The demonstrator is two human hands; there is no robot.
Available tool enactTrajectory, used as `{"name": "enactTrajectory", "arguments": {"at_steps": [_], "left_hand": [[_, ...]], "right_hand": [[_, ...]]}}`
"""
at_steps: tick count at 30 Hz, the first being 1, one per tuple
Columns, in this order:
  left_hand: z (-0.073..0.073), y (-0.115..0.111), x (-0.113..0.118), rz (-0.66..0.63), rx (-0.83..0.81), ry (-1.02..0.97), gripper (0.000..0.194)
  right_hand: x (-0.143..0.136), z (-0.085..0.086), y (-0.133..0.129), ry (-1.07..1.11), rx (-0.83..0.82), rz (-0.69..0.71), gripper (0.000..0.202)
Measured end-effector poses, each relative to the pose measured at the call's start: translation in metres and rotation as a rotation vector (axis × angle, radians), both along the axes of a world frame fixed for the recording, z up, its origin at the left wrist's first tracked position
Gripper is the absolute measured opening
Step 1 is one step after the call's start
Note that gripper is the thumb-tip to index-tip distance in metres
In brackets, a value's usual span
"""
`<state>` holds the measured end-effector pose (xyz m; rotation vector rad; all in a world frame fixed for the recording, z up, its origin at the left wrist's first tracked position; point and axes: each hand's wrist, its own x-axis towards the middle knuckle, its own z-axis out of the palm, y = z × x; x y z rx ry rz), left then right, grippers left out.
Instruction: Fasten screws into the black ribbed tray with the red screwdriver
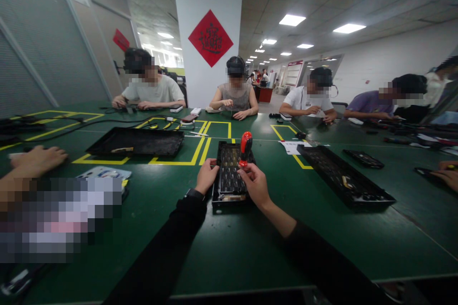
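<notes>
In front of me on the green table lies a black rectangular tray [215, 200], its long side pointing away from me. Inside it sits a black panel with rows of small key-like shapes [229, 171]. A pale tan strip [232, 198] lies at the tray's near end. My left hand [207, 176] grips the tray's left rim, thumb over the edge. With closed fingers, my right hand [255, 183] holds a red-and-black screwdriver [246, 147] by the lower part of its handle, upright above the panel's right side. My fingers and the blur hide the screwdriver's tip.
Another black tray [153, 140] stands at the left, and a long one [343, 176] at the right. Yellow tape [200, 150] marks the table. A co-worker's hand [43, 159] rests at far left; several people sit opposite. Cables [82, 124] and a white paper [293, 147] lie about.
</notes>
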<state>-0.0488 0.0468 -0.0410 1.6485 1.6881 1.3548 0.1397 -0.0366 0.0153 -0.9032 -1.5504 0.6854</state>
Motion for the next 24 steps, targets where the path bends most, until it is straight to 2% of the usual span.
{"name": "enactTrajectory", "arguments": {"at_steps": [10, 19, 24], "left_hand": [[0.0026, -0.0025, 0.0008, -0.006, -0.008, -0.012, 0.027], [0.0006, -0.0018, 0.0009, -0.008, -0.006, -0.024, 0.027], [0.0014, -0.0014, 0.0008, -0.011, 0.0, -0.012, 0.027]], "right_hand": [[0.0014, -0.0027, 0.0031, -0.01, 0.069, -0.065, 0.019], [0.0007, -0.0004, 0.0002, -0.005, 0.005, 0.018, 0.023], [0.0002, -0.0002, 0.0005, 0.021, 0.002, 0.017, 0.023]]}}
